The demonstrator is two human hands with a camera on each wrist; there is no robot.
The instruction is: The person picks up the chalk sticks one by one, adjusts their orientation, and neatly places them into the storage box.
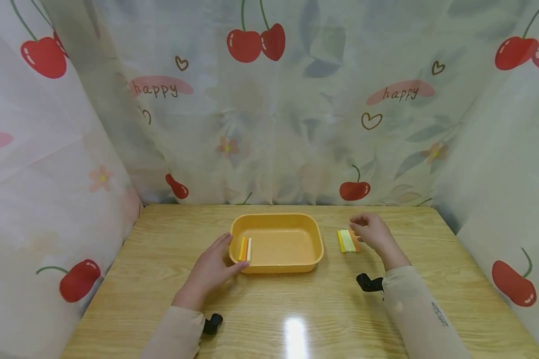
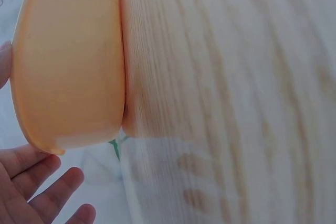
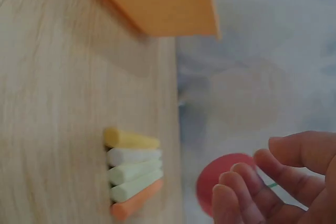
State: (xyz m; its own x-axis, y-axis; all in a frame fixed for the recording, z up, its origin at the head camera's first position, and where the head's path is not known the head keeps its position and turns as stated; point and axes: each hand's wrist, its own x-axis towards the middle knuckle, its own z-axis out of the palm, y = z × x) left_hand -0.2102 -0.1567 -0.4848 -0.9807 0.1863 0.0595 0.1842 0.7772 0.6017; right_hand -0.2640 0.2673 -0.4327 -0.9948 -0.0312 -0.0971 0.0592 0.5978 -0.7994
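My left hand (image 1: 209,266) rests at the left end of a yellow-orange plastic tray (image 1: 276,268), fingers on its side rim and thumb on the near rim. The left wrist view has a fingertip touching the tray's edge (image 2: 39,148), the other fingers spread apart. Inside the tray, at its left, lie yellow, orange and white chalk sticks (image 1: 245,249). Right of the tray, a row of several chalk sticks (image 3: 135,174), yellow, white, pale green and orange, lies side by side on the table. Just above that row hovers my right hand (image 1: 372,233), fingers loosely bent with nothing between them.
The wooden table (image 1: 269,304) carries the tray and chalk. Behind it hangs a cherry-print curtain (image 1: 274,124), with more of the same cloth along both sides. A black wrist mount (image 1: 369,282) sits by the right sleeve, another (image 1: 213,324) by the left.
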